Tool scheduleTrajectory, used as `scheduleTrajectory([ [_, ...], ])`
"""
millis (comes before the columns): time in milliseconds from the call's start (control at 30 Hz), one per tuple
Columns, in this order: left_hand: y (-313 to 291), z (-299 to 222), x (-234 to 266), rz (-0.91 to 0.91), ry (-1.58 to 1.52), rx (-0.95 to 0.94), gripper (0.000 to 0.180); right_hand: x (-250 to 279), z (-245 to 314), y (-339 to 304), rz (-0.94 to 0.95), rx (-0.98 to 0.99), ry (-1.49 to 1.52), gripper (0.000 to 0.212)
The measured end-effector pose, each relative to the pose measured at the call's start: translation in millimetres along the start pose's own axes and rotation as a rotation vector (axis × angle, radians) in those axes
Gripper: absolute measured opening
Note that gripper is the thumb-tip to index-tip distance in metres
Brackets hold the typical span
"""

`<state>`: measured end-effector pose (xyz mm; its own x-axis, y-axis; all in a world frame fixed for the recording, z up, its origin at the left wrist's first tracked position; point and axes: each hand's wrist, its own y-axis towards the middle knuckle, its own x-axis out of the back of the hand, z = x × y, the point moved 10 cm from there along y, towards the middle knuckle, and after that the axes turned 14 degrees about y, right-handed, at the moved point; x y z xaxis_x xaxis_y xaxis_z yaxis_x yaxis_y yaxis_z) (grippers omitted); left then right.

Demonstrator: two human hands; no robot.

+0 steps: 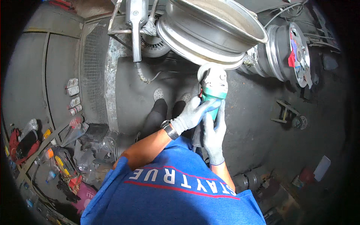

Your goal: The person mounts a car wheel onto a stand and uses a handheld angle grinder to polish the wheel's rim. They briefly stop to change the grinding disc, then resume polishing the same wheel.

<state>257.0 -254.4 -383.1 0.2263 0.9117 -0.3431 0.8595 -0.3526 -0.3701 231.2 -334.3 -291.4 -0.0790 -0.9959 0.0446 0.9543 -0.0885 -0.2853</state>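
Both my hands, in light grey gloves, are wrapped round a green angle grinder [215, 92] with a silver head. My left hand [190, 115] grips the body from the left side. My right hand [214, 135] closes round its lower part. A pale round disc [203, 72] shows at the grinder's head, close to the lower edge of a large silver wheel rim [204, 32]. Whether disc and rim touch I cannot tell. The rim is mounted tilted in front of me. My gloves hide most of the grinder's handle.
A grey metal machine arm [136, 28] hangs left of the rim. Another silver wheel rim [275, 52] stands at the right. A small metal frame [284, 112] lies on the right floor. Several cans [74, 90] and plastic bags [83, 161] sit at the left.
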Motion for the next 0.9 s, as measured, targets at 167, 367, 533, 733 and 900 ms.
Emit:
scheduleTrajectory([
  [167, -14.0, -2.6, 17.7, -0.123, -0.201, 0.085, 0.036, -20.6, 6.2, 1.2, 0.095, 0.057, -0.124, 0.077],
  [367, -3.9, -2.3, 12.5, -0.055, 0.041, -0.011, 0.038, -14.0, 3.5, -2.3, 0.018, -0.081, -0.016, 0.077],
  [533, -12.2, -5.2, 24.4, -0.061, -0.142, 0.051, 0.039, -28.6, 8.0, -0.5, 0.059, 0.062, -0.154, 0.076],
  [733, -9.8, -6.5, 18.8, -0.05, -0.109, 0.05, 0.039, -22.2, -6.2, -3.6, 0.001, -0.068, 0.059, 0.076],
  [900, -9.8, -1.3, 27.6, -0.055, -0.205, 0.073, 0.042, -32.0, 0.9, 1.6, 0.064, 0.003, -0.078, 0.079],
])
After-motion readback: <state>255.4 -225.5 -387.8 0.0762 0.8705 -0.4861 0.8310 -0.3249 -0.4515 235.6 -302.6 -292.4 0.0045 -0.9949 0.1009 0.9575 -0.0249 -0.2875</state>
